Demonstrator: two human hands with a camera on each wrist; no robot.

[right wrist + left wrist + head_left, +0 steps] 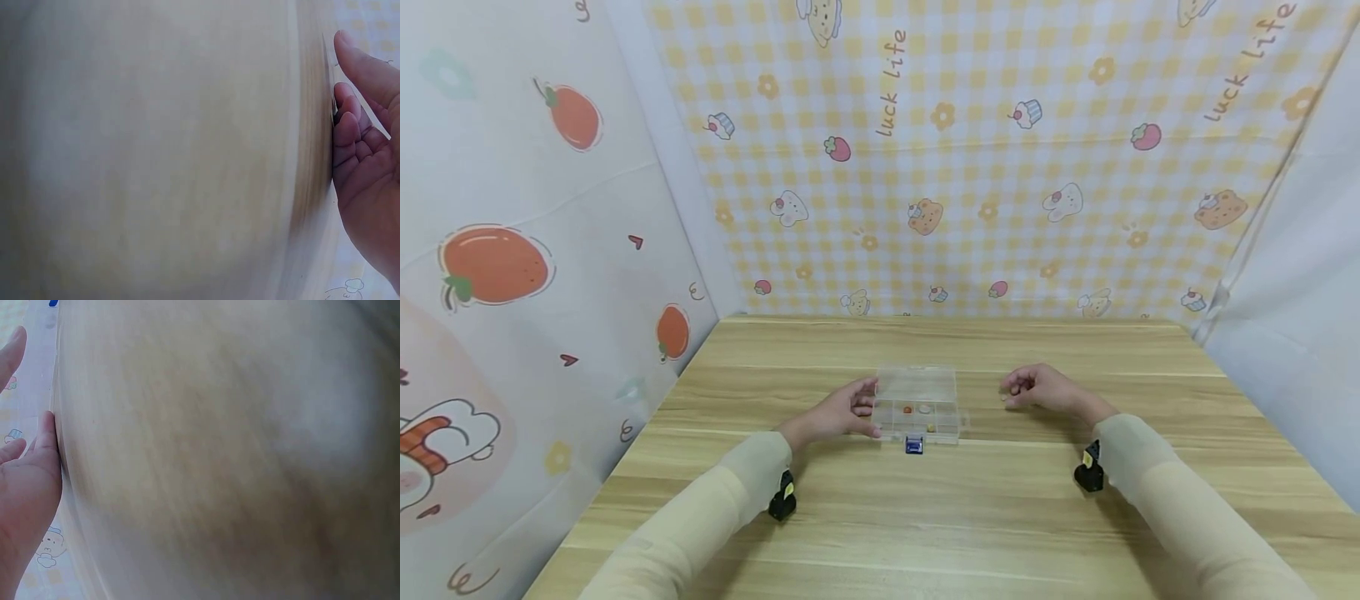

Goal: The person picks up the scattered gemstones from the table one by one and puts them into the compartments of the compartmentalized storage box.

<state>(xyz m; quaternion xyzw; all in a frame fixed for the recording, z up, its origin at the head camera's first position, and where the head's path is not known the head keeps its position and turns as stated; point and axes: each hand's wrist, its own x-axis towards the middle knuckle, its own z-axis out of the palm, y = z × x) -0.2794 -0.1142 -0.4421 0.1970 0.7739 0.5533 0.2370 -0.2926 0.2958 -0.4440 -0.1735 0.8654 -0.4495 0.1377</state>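
Observation:
A clear plastic compartment box stands on the table in the head view, its see-through lid tipped back. Inside are an orange-red piece, a whitish piece and a yellow piece, all tiny. My left hand touches the box's left side, thumb by the front corner and the other fingers further back. Right of the box, my right hand is low at the table, fingers loosely bent and thumb apart from them. A tiny pale thing shows by its fingertips; whether they touch it is unclear.
A small blue piece is at the box's front edge. The wood-grain table ends at a checked cloth behind and a printed cloth on the left. Table surface fills most of both wrist views.

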